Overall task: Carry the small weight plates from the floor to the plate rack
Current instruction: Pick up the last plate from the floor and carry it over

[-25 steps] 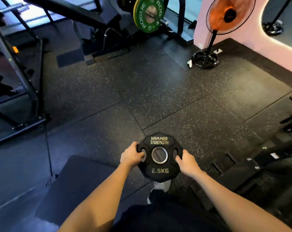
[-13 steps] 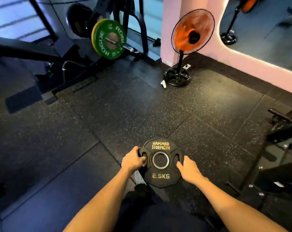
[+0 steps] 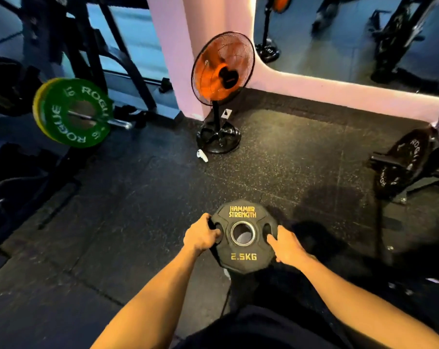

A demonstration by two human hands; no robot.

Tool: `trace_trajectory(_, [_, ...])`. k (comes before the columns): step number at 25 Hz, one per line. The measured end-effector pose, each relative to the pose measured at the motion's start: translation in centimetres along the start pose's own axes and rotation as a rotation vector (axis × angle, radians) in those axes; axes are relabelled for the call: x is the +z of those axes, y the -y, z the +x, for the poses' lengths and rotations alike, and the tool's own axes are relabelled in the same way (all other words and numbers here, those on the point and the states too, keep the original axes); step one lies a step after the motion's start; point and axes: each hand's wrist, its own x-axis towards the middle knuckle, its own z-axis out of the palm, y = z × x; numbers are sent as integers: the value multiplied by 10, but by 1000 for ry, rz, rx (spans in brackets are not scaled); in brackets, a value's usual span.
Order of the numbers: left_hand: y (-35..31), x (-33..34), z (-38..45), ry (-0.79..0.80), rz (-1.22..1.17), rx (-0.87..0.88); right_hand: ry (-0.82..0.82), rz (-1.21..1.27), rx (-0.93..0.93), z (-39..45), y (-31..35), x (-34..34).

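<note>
Fingers of the left hand are curled round the left edge of the black weight plate, with the thumb hooked into the left grip slot. Fingers of the right hand wrap the right edge, thumb lying at the right grip slot. Both hands grip the plate; neither holds anything else.

The plate is held flat-face up toward the camera, out in front of the person's body and above the floor, not resting on anything. Its face reads "HAMMER STRENGTH" at the top and "2.5KG" at the bottom in yellow lettering. A steel ring lines the centre hole.

Below the plate lies dark speckled rubber flooring, laid in large tiles with visible seams. Ahead stands an orange-bladed pedestal fan on a round black base, just beside a pink wall corner. A small white object lies on the floor next to the fan base; its kind cannot be told.

To the left, a green plate marked "ROGUE" sits on a bar end, with a yellow plate directly behind it. To the right, a black plate marked "ROGUE" hangs on black equipment. A mirror above the pink base reflects gym equipment.
</note>
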Motion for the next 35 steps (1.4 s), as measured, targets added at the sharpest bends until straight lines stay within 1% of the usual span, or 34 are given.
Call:
trace_trajectory(5, [-63,-50,132,23,4,10,4,-29,-11,132,61,-55])
trace_trajectory(10, [-130,-101,235,28,-15,3,-17,-37,-9,225,129,-122])
trace_trajectory(14, [-178,-130,326,67,-68,20,-37,3,35,310,165,-162])
trace_trajectory(18, [-223,-156,429,88,-39,66,-65,64,30,400,201,-194])
trace_trajectory(22, [-281,-194,544,112,66,175,-142,143,153,488,246,-232])
trace_trajectory(25, [-335,-220,609,141,174,249,-193,233,233,534,271,-265])
trace_trajectory(30, [-432,-233,683,217,271,355,-285,355,326,590,281,-323])
trace_trajectory(33, [-498,-219,724,301,345,433,-318,444,346,623,263,-359])
trace_trajectory(35, [-539,-206,741,330,392,497,-356,488,379,639,249,-383])
